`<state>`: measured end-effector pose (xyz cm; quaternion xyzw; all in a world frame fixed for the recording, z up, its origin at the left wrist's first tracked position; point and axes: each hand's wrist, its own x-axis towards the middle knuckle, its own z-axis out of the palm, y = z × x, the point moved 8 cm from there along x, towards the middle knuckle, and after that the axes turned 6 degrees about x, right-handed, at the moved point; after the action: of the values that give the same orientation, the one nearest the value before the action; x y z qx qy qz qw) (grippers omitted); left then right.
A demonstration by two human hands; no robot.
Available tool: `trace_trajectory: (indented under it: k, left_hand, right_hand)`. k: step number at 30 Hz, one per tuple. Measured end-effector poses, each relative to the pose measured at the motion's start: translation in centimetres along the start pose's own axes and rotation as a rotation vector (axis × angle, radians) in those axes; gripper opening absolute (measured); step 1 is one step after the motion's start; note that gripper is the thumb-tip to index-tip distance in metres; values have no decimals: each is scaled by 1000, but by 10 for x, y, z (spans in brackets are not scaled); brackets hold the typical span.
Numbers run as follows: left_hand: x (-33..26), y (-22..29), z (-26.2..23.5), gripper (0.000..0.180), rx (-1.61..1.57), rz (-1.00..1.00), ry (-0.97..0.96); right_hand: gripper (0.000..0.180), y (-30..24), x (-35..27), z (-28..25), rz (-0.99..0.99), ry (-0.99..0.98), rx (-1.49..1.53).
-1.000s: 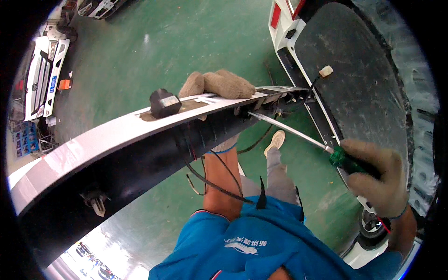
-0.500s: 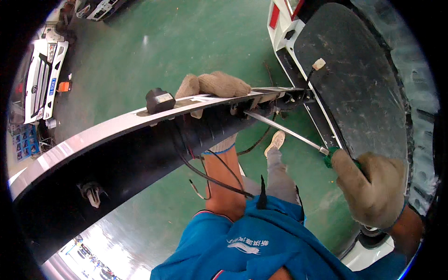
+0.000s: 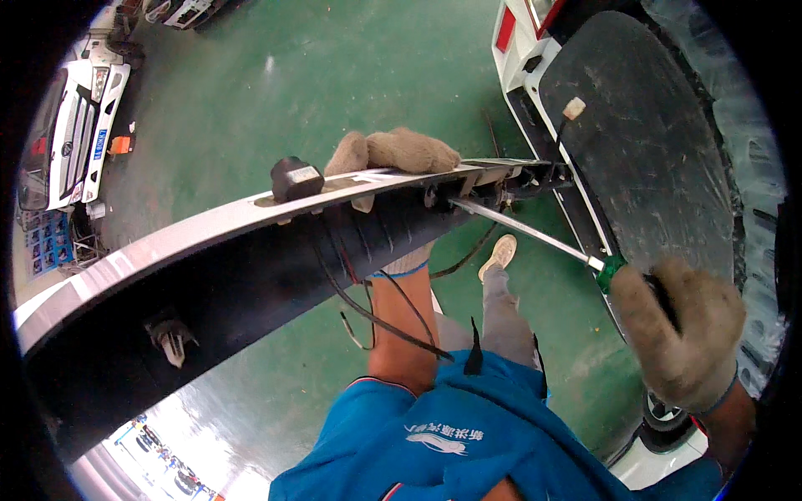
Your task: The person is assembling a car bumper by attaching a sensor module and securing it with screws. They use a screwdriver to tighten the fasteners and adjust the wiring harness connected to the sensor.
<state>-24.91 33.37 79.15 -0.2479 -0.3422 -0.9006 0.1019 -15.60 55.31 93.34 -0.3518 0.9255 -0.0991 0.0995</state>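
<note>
A long curved panel [image 3: 192,236], white outside and black inside, crosses in front of me. My gloved left hand [image 3: 393,152] reaches under it, its fingers bent over the far white edge. The gloved right hand [image 3: 681,334] is closed around a screwdriver's green handle [image 3: 611,272]. The screwdriver's metal shaft [image 3: 530,233] runs left to the panel's inner edge, where its tip meets the fittings. A round black part [image 3: 296,179] sits on the panel's edge left of my left hand. Black wires [image 3: 359,312] hang from the panel, and a pale clip [image 3: 173,344] sticks out inside it.
On the right stands a vehicle's open rear with a dark floor mat [image 3: 643,150]; a white connector [image 3: 574,108] on a black cable is beside it. A white vehicle [image 3: 79,138] is parked far left. Below me lies a green floor [image 3: 225,92].
My right hand has shifted slightly right with the screwdriver, and its fingers have changed position on the handle. My left hand keeps its hold on the panel. The view has shifted slightly.
</note>
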Motion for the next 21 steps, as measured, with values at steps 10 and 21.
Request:
trace_trajectory:
  k: [10, 21]
  left_hand:
    - [-2, 5, -2, 28, -195, 58, -166]
    - [-8, 7, -2, 24, -28, 12, 14]
  right_hand:
    - [54, 15, 12, 7, 163, -73, 368]
    - [53, -15, 10, -13, 0, -15, -52]
